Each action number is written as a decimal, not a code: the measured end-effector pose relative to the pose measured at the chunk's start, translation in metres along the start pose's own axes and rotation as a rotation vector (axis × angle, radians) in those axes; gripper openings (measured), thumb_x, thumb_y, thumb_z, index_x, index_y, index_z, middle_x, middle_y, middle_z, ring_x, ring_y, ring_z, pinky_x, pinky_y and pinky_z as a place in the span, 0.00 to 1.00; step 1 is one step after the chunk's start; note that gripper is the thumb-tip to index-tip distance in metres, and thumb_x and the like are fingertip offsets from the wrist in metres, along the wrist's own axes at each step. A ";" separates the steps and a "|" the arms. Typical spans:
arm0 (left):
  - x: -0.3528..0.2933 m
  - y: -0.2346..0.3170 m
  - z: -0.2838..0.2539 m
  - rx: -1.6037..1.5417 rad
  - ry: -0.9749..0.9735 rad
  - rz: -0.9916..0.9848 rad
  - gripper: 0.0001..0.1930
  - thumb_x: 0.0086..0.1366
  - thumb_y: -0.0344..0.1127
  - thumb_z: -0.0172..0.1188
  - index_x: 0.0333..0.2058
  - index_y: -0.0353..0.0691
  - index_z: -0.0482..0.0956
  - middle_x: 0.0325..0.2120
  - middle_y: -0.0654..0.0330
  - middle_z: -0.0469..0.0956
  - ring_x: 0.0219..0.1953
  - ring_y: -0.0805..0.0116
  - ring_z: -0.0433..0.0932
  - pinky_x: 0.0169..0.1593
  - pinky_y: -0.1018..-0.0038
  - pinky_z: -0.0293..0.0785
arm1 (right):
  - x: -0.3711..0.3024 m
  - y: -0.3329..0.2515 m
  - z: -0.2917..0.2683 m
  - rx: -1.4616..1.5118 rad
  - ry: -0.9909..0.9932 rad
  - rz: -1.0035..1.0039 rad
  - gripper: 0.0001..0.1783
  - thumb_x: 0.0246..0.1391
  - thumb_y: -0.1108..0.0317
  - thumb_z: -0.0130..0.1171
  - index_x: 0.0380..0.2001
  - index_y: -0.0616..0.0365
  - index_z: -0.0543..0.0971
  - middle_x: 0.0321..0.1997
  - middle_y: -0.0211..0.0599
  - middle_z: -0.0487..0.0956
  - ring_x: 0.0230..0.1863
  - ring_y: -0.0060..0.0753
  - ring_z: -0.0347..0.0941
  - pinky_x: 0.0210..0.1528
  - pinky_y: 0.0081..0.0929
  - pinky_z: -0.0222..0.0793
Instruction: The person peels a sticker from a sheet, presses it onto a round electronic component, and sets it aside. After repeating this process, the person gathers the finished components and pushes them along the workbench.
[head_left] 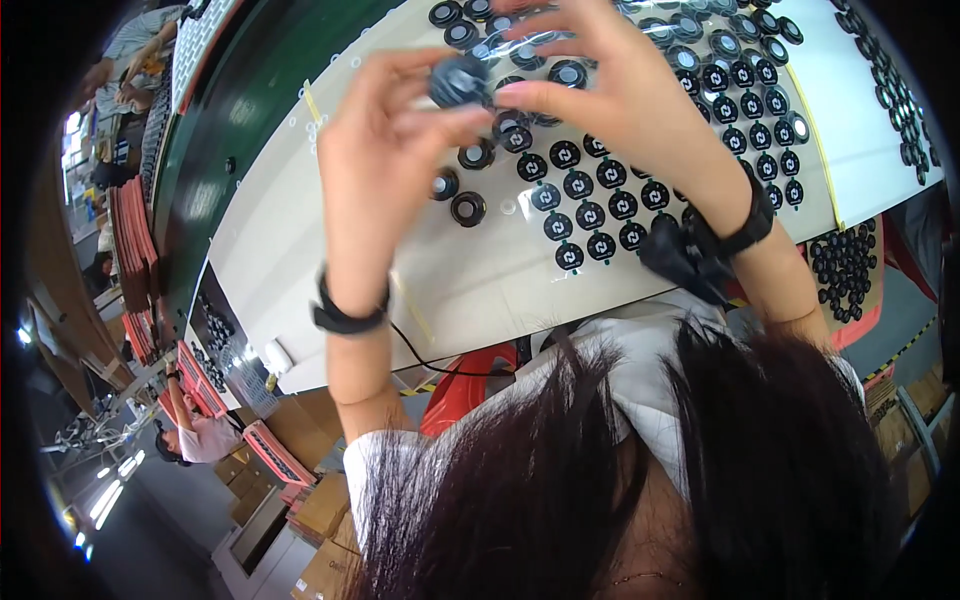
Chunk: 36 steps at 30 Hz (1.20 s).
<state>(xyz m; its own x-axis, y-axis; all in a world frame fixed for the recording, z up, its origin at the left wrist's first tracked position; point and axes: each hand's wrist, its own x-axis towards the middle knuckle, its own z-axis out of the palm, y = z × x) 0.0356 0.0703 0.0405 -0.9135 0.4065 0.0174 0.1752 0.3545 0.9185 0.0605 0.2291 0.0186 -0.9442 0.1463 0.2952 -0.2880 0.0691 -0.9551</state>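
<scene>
My left hand [385, 140] pinches a small round black part [460, 80] between thumb and fingers, above the far middle of the table. Motion blurs the part, so its exact kind is unclear. My right hand [610, 85] is just right of it, fingers stretched and apart, the thumb tip close to the part's edge; whether it touches I cannot tell. Below the right hand lie rows of round black stickers [623, 205] on a clear sheet. Several loose black round parts with ring-shaped faces, one of them [467, 208] nearest me, lie below the left hand.
More black round parts [685, 57] stand in rows at the far side, some under clear film. Another group [895, 85] lies on the white surface at right, past a yellow tape line [815, 140]. A green belt [215, 165] runs along the far left. A black cable [440, 370] crosses the near edge.
</scene>
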 end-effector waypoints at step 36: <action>0.084 -0.080 -0.043 0.456 -0.092 0.229 0.08 0.55 0.34 0.51 0.33 0.41 0.74 0.28 0.56 0.75 0.30 0.58 0.74 0.36 0.71 0.69 | -0.005 0.051 -0.015 0.205 -0.701 0.104 0.13 0.41 0.79 0.57 0.32 0.57 0.66 0.25 0.26 0.71 0.30 0.17 0.66 0.39 0.17 0.62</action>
<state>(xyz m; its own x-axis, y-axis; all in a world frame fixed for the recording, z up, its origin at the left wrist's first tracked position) -0.0704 0.0402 -0.0145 -0.8006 0.5818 0.1437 0.5277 0.5707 0.6292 0.0532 0.2463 -0.0310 -0.8294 -0.5275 0.1841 -0.1506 -0.1062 -0.9829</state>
